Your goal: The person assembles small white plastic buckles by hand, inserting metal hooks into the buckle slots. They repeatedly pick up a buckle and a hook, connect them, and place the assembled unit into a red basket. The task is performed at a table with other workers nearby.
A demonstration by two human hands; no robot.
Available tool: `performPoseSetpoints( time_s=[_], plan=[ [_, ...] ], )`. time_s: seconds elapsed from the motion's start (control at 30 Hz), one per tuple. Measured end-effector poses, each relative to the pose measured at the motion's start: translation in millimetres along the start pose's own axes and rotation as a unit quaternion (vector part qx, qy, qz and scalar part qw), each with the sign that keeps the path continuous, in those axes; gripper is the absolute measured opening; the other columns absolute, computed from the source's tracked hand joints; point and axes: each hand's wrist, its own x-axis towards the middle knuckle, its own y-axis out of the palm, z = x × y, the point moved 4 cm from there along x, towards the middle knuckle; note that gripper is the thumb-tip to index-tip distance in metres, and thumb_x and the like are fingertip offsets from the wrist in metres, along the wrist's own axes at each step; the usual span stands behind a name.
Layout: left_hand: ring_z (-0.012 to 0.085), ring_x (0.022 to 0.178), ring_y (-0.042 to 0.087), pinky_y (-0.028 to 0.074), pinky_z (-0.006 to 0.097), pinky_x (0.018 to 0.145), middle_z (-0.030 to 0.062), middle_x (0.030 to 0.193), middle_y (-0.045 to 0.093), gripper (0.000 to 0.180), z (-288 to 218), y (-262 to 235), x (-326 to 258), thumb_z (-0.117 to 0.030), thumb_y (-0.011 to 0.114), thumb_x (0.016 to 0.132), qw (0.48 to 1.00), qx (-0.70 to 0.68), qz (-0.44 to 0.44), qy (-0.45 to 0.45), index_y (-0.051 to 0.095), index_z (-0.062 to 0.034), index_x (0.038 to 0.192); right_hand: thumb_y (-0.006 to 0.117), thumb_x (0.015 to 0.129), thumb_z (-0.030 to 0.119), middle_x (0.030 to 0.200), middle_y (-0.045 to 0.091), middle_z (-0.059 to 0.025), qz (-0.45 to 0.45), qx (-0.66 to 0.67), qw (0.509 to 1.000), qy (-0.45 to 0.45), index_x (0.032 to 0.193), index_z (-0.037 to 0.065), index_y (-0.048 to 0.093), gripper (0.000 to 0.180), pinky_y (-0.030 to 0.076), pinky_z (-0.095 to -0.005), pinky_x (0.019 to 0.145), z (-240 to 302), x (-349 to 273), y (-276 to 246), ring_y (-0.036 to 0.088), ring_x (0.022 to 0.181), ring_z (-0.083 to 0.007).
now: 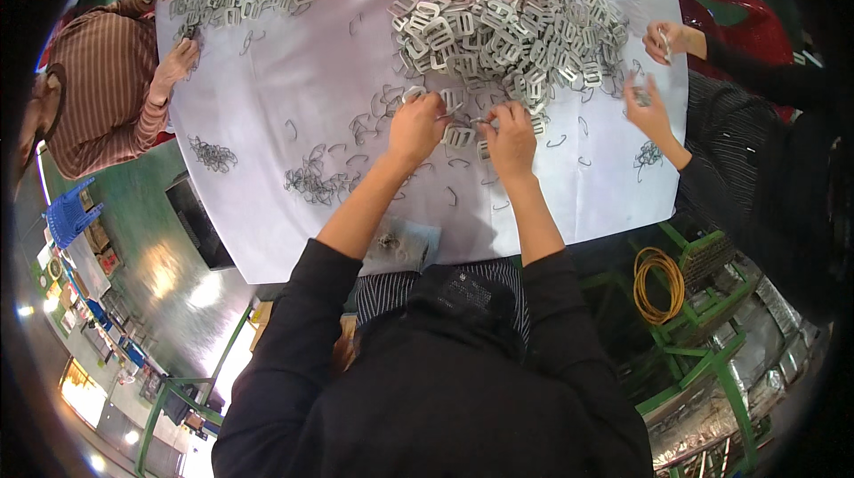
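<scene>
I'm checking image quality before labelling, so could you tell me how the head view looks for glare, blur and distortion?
Head view: strong fisheye, the white table edges bow and the corners go black; glare patches on the green floor at lower left; left hand and right hand slightly soft at the buckle pile; the loose wire clips too fine to resolve individually.

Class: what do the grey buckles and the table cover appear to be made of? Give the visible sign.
Grey buckles: probably metal, dull silver-grey with pale glints, rigid flat frames. Table cover: looks like smooth white paper or plastic sheet, lying flat with a cut edge; which one is unclear.
</scene>
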Motion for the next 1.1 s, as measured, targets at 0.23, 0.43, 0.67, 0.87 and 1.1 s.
performPoseSetpoints(
  time_s=[0.23, 0.43, 0.67, 0.87, 1.1],
  plan=[
    [0.0074, 0.067, 0.055, 0.045, 0.023, 0.062, 0.0013, 0.074, 0.063, 0.022, 30.1, -37.9, -33.1, -0.019, 0.065, 0.079, 0.974, -0.145, 0.110, -0.137, 0.064, -0.0027, 0.094, 0.055, 0.084, 0.018, 0.080, 0.057, -0.0017, 0.095, 0.615, 0.737, 0.264, 0.095, 0.004, 0.055, 0.018, 0.047, -0.0241, 0.063, -16.6, -14.0, -20.1, 0.058, 0.070, -0.0121],
    [0.0099, 0.070, 0.056, 0.045, 0.025, 0.063, 0.0010, 0.076, 0.061, 0.023, 48.7, -37.4, -37.8, -0.022, 0.061, 0.082, 0.945, -0.236, 0.144, -0.175, 0.063, -0.0030, 0.096, 0.060, 0.079, 0.023, 0.090, 0.058, -0.0055, 0.156, 0.082, 0.983, 0.049, 0.090, 0.010, 0.059, 0.017, 0.049, -0.0333, 0.065, 28.2, 32.9, 21.0, 0.060, 0.068, -0.0228],
    [0.0114, 0.073, 0.057, 0.046, 0.027, 0.062, -0.0007, 0.083, 0.058, 0.026, 68.9, -44.1, -24.6, -0.031, 0.063, 0.080, 0.738, -0.615, 0.092, -0.262, 0.054, -0.0077, 0.087, 0.071, 0.071, 0.026, 0.067, 0.061, -0.0059, 0.059, 0.058, 0.996, -0.028, 0.078, 0.006, 0.062, 0.023, 0.044, -0.0312, 0.059, 23.8, 23.6, 27.3, 0.059, 0.065, -0.0205],
    [0.0308, 0.083, 0.060, 0.045, 0.040, 0.067, 0.0128, 0.089, 0.063, 0.033, 21.8, -28.5, -5.8, -0.034, 0.065, 0.076, 0.988, 0.083, -0.001, -0.131, 0.056, -0.0114, 0.098, 0.074, 0.069, 0.025, 0.066, 0.059, -0.0025, 0.086, 0.297, 0.936, 0.168, 0.074, 0.002, 0.063, 0.026, 0.040, -0.0253, 0.056, -16.3, -7.7, -4.4, 0.052, 0.061, -0.0098],
    [0.0141, 0.063, 0.053, 0.041, 0.027, 0.056, 0.0006, 0.073, 0.058, 0.021, 32.7, -25.4, -17.1, -0.027, 0.063, 0.082, 0.988, -0.122, -0.012, -0.093, 0.060, -0.0069, 0.088, 0.075, 0.070, 0.019, 0.064, 0.054, 0.0036, -0.008, 0.317, 0.920, 0.230, 0.072, 0.002, 0.063, 0.020, 0.032, -0.0203, 0.052, -54.6, -34.0, -8.3, 0.042, 0.057, -0.0049]
  ],
)
